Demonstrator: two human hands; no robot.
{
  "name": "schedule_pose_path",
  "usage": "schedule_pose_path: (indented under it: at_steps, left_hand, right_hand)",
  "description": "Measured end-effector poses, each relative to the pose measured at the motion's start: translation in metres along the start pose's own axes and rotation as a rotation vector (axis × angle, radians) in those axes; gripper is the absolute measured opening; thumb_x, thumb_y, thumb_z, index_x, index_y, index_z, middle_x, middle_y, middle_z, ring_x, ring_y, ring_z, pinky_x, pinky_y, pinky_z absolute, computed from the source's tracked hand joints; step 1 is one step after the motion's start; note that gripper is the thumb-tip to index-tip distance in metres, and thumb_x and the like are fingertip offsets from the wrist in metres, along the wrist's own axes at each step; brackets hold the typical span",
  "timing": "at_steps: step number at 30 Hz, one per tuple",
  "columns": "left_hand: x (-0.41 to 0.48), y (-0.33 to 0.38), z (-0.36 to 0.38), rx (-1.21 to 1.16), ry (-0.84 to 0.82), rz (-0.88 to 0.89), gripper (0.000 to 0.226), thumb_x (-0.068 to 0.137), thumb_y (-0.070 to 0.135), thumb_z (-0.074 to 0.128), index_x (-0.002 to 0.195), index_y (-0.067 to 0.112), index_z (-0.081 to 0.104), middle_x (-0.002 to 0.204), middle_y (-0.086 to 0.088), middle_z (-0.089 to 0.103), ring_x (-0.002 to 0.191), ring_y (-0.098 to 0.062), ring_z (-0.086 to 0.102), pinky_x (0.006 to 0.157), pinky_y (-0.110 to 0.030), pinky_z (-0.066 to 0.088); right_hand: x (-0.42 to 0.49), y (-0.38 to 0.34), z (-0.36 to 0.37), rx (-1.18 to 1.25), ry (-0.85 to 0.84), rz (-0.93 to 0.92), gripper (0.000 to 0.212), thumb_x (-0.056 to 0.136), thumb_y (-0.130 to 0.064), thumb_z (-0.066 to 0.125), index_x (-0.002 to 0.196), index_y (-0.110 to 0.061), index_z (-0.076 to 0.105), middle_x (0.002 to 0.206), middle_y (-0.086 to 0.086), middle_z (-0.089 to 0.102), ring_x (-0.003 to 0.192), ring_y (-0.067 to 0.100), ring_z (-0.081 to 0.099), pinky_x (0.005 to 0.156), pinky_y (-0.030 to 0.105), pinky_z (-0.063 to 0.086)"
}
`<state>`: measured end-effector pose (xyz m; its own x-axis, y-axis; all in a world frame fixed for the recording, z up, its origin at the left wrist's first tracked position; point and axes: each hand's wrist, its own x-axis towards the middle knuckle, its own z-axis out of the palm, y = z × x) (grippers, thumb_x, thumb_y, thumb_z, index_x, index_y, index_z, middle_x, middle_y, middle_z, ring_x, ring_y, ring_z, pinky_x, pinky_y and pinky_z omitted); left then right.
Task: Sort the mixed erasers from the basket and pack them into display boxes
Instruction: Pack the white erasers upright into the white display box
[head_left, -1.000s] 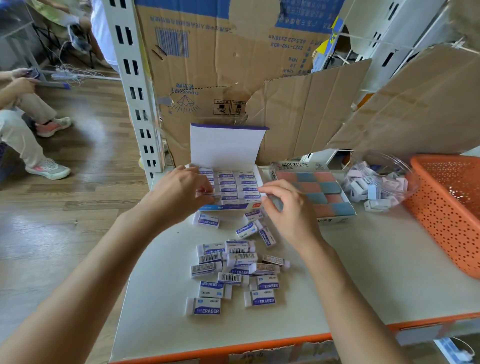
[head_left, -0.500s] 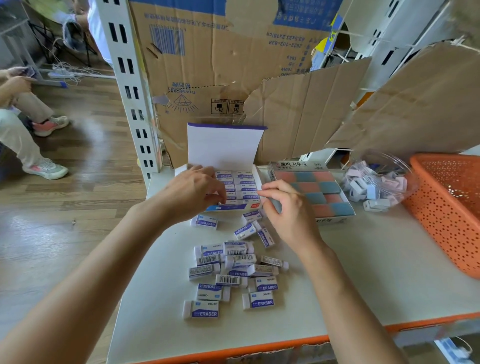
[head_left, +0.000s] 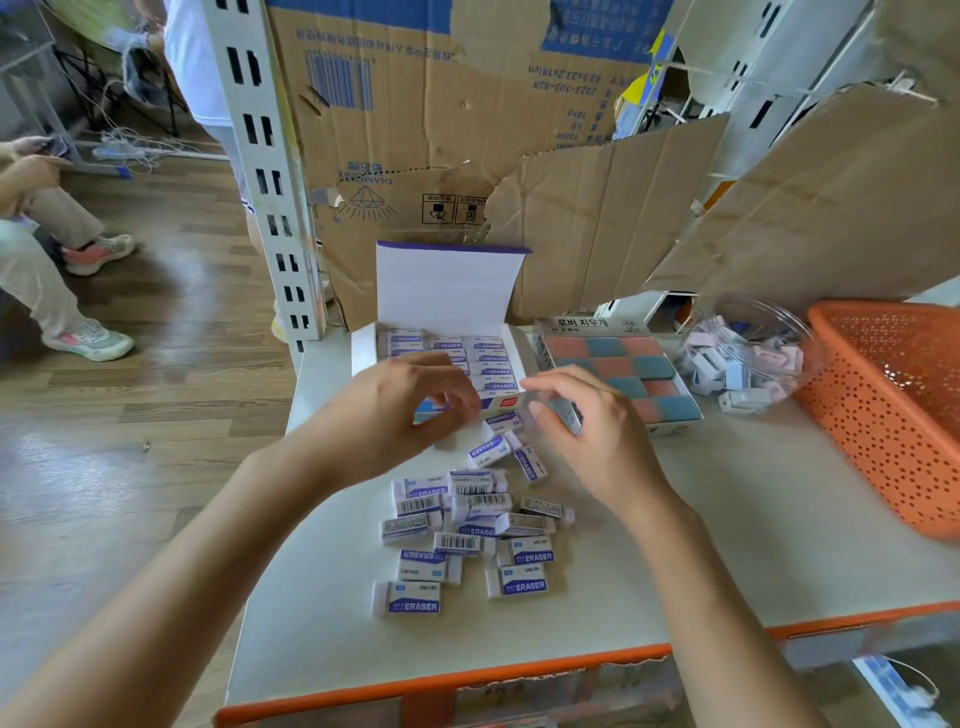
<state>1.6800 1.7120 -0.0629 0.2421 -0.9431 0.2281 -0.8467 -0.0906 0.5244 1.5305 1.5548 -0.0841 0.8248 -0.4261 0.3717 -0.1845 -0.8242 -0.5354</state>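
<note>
A white display box (head_left: 365, 347) with its lid up stands at the table's far side, with rows of white and purple erasers (head_left: 494, 359) in it. Several more of the same erasers (head_left: 470, 522) lie loose on the table in front of it. My left hand (head_left: 405, 415) hovers over the box's front edge with loosely curled fingers, and I see nothing in it. My right hand (head_left: 587, 431), just right of the box's front corner, curls its fingers round a small eraser. The orange basket (head_left: 893, 410) stands at the right.
A second box (head_left: 670, 431) holding pink and blue erasers sits right of the white one. Beyond it a clear tub (head_left: 753, 358) holds pastel erasers. Cardboard sheets (head_left: 597, 208) wall off the back. A shelf upright (head_left: 260, 156) rises at the left, and a person (head_left: 47, 270) sits farther left.
My left hand has drawn back out of the white box toward its front edge. My right hand has shifted slightly right and nearer to me.
</note>
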Motion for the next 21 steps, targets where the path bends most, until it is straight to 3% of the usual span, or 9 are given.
schedule_pose_path:
  at_steps: [3, 8, 10, 16, 19, 21]
  left_hand:
    - [-0.005, 0.018, 0.008, -0.026, -0.053, 0.087, 0.017, 0.085, 0.039, 0.061, 0.094, 0.026, 0.067, 0.088, 0.013, 0.058, 0.079, -0.002, 0.053, 0.069, -0.013, 0.044]
    - [-0.008, 0.035, 0.028, -0.017, -0.129, 0.155, 0.020, 0.081, 0.045, 0.060, 0.091, 0.028, 0.066, 0.090, 0.011, 0.053, 0.082, -0.006, 0.050, 0.069, -0.029, 0.048]
    - [-0.010, 0.037, 0.034, 0.035, -0.145, 0.206, 0.026, 0.081, 0.051, 0.054, 0.089, 0.028, 0.065, 0.092, 0.006, 0.054, 0.084, -0.011, 0.050, 0.069, -0.028, 0.047]
    - [-0.010, 0.040, 0.044, 0.138, -0.104, 0.238, 0.016, 0.079, 0.035, 0.065, 0.089, 0.023, 0.067, 0.091, 0.001, 0.052, 0.084, -0.016, 0.047, 0.071, -0.029, 0.041]
    - [-0.011, 0.042, 0.043, 0.028, -0.066, 0.197, 0.016, 0.080, 0.035, 0.062, 0.086, 0.021, 0.067, 0.086, 0.005, 0.054, 0.077, -0.009, 0.050, 0.067, -0.025, 0.045]
    - [-0.011, 0.044, 0.038, -0.156, -0.025, 0.098, 0.006, 0.083, 0.027, 0.065, 0.083, 0.021, 0.065, 0.080, 0.012, 0.055, 0.070, -0.004, 0.052, 0.060, -0.012, 0.041]
  right_hand:
    - [-0.016, -0.001, -0.006, 0.072, -0.029, 0.004, 0.018, 0.086, -0.015, 0.058, 0.099, -0.013, 0.070, 0.090, -0.013, 0.062, 0.083, 0.002, 0.059, 0.074, 0.014, 0.047]
    - [-0.042, 0.005, -0.011, 0.077, -0.053, 0.056, 0.022, 0.086, -0.025, 0.054, 0.100, -0.016, 0.069, 0.089, -0.010, 0.065, 0.084, 0.001, 0.059, 0.075, 0.024, 0.049]
    - [-0.050, 0.006, -0.011, 0.074, -0.050, 0.075, 0.023, 0.086, -0.026, 0.054, 0.100, -0.015, 0.069, 0.088, -0.010, 0.064, 0.084, 0.000, 0.059, 0.075, 0.024, 0.049]
    - [-0.062, 0.006, -0.013, 0.066, -0.019, 0.083, 0.017, 0.086, -0.015, 0.058, 0.099, -0.016, 0.070, 0.090, -0.012, 0.063, 0.085, 0.002, 0.059, 0.074, 0.024, 0.050]
    - [-0.062, 0.000, -0.015, 0.118, 0.019, 0.085, 0.017, 0.087, -0.013, 0.056, 0.097, -0.019, 0.070, 0.092, -0.014, 0.065, 0.087, 0.001, 0.061, 0.076, 0.017, 0.049]
    - [-0.062, -0.005, -0.018, 0.235, 0.034, 0.144, 0.024, 0.089, -0.005, 0.057, 0.096, -0.025, 0.068, 0.093, -0.017, 0.067, 0.089, 0.000, 0.062, 0.077, 0.014, 0.048]
